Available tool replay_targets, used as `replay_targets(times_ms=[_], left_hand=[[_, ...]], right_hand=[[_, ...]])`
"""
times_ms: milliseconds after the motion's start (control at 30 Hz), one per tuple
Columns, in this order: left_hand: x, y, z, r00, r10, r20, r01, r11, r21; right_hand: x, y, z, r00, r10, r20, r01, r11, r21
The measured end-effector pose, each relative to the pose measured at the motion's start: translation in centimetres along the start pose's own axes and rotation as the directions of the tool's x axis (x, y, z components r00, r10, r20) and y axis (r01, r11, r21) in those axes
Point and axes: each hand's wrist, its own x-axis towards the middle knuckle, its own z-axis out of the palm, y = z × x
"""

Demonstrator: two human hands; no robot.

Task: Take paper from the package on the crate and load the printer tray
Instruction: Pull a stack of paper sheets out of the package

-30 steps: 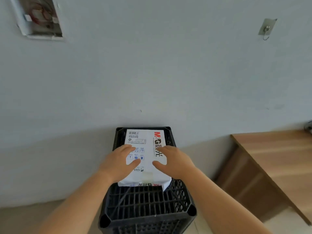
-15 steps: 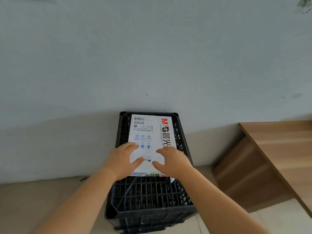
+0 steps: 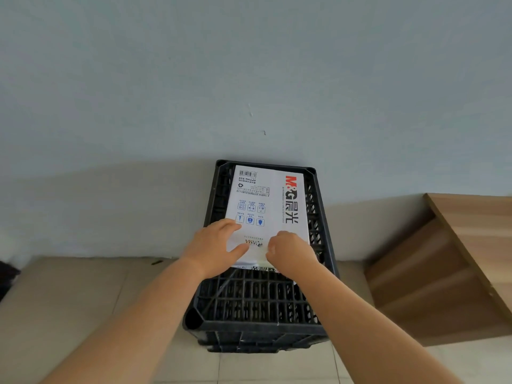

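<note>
Both hands on the paper package atop the black crate.

The package (image 3: 266, 214) lies flat on the crate (image 3: 257, 300), centre frame, against the wall. Left hand (image 3: 214, 249) rests on its near left part, fingers straight and slightly apart. Right hand (image 3: 291, 252) has fingers curled, pinching the near edge. A wooden counter (image 3: 476, 245) stands at right.

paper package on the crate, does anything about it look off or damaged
Nothing looks damaged. The paper package lies flat on the black crate, at its far end, printed upside down from this view. Its near end looks opened or loose where the left hand rests on it and the right hand curls at its flap.
</note>
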Motion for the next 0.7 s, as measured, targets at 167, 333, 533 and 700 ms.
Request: replay_targets(times_ms=[167,333,533,700], left_hand=[[-0.1,0.0,0.3,1.000,0.006,-0.003,-0.006,1.000,0.008],[0.2,0.5,0.5,0.999,0.033,-0.016,-0.033,0.999,-0.002],[0.8,0.8,1.1,0.998,0.058,0.002,-0.058,0.998,-0.007],[0.8,0.7,1.6,0.997,0.078,0.014,-0.078,0.997,0.030]], right_hand=[[-0.8,0.2,-0.2,0.999,-0.033,-0.030,0.035,0.997,0.063],[-4.4,0.4,0.5,0.982,-0.104,-0.155,0.128,0.980,0.152],[-7.0,0.8,5.0,0.947,-0.245,-0.207,0.270,0.957,0.103],[-7.3,1.2,7.8,0.932,-0.254,-0.258,0.283,0.956,0.081]])
